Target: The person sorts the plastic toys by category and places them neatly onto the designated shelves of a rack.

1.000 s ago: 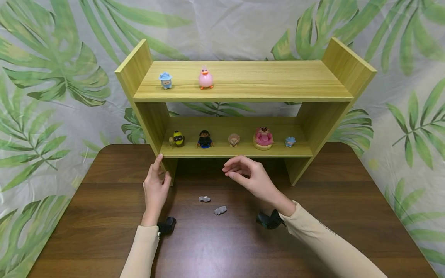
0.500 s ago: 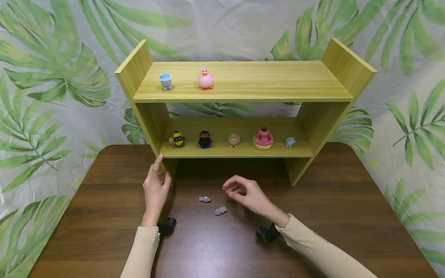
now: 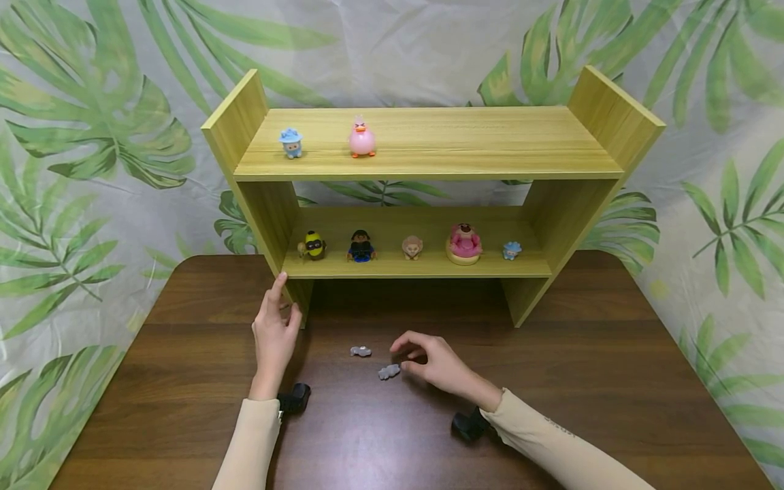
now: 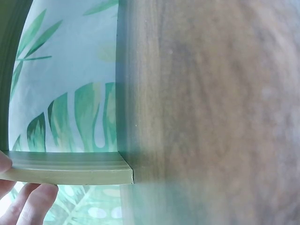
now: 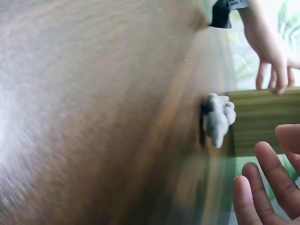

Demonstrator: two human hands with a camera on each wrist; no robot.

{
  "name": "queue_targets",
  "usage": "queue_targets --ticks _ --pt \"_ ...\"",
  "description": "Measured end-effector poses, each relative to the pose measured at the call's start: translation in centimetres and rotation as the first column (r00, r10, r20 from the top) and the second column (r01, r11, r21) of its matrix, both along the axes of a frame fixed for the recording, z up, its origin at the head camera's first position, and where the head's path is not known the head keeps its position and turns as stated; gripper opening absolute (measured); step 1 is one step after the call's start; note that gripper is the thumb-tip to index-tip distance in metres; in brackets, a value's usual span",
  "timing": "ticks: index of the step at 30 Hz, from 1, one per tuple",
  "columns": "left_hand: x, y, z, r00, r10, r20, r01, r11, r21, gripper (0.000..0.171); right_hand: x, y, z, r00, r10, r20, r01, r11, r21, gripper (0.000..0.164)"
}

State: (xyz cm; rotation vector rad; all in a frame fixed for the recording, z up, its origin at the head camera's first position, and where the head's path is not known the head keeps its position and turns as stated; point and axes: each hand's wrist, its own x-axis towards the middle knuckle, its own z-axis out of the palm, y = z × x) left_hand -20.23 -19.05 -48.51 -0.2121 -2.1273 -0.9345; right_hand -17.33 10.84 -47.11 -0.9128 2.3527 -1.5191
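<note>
My left hand [image 3: 275, 333] is at the left side panel of the wooden shelf [image 3: 429, 160]. In the left wrist view its fingers [image 4: 41, 201] lie on one face of that panel [image 4: 75, 176] and the thumb comes over the other. My right hand [image 3: 437, 364] hovers low over the table, thumb and fingers apart with nothing between them. Right by its thumb tip lies a small grey figurine [image 3: 388, 371], seen larger in the right wrist view [image 5: 218, 119]. A second grey figurine [image 3: 361, 351] lies a little farther back and to the left.
On the middle board stand a yellow figure [image 3: 315, 243], a dark-haired figure [image 3: 361, 246], a beige lion [image 3: 412, 247], a pink bear [image 3: 464, 241] and a small blue figure [image 3: 511, 250]. Above are a blue-hatted figure [image 3: 291, 143] and a pink duck [image 3: 362, 139]. Everything rests on a brown table [image 3: 184, 381].
My right hand has come down from in front of the middle board to the grey figurine on the table, its thumb and fingers spreading. My left hand stays at the side panel.
</note>
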Motion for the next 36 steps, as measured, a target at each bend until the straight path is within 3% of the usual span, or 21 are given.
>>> queue_targets --ticks 2,14,27,36 --pt "0.0 0.0 -0.1 1.000 0.003 -0.003 -0.003 1.000 -0.001 0.075 -0.1 0.0 -0.8 1.000 0.005 -0.015 -0.005 1.000 0.018 0.026" --pt "0.2 0.0 -0.2 1.000 -0.003 0.008 0.003 1.000 0.007 0.074 0.4 -0.4 -1.8 0.996 0.067 -0.060 -0.059 0.992 0.115 0.028" --pt "0.1 0.0 -0.2 1.000 -0.006 0.000 0.006 1.000 0.003 0.074 0.2 -0.8 -2.1 0.988 0.088 -0.126 -0.063 0.980 0.190 0.027" --pt "-0.1 0.0 -0.2 1.000 -0.004 0.000 0.004 1.000 -0.002 0.076 0.2 -1.1 -2.0 0.991 0.077 -0.111 -0.055 0.980 0.189 0.028"
